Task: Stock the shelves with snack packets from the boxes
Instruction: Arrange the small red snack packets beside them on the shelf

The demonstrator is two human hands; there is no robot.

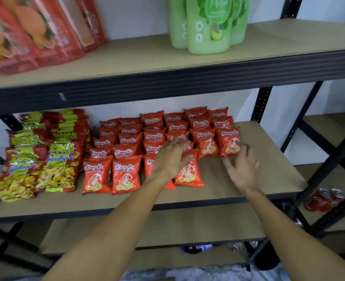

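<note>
**A:** Where do the snack packets stand?

**B:** The small red foil snack packets printed with a shrimp [126, 176] stand in rows on the tan board middle shelf with the black metal frame [275, 151]. They fill its centre, row behind row, back to the white wall. The right end of the board is bare.

**A:** What about the left hand?

**B:** The left hand [171, 157] reaches in over the rows with its fingers spread and nearly straight. It covers part of a front red packet [190, 173] and grips nothing. I cannot tell whether the palm presses on the packets.

**A:** And the right one?

**B:** The right hand [241, 169] is also spread, with loose fingers, and it holds nothing. It is blurred. Its fingertips are just beside the end red packet on the right [229, 144], but I cannot tell whether they touch it.

**A:** What else is around?

**B:** Larger red and yellow crisp bags [56, 167] stand in a stack just left of the red rows. On the tan upper shelf [127, 57] there are pale green plastic pouches [208, 27] to the right and orange-red flat pouches [35, 33] to the left. Lower down on the right, past the frame, are two red drink cans [321, 199].
</note>
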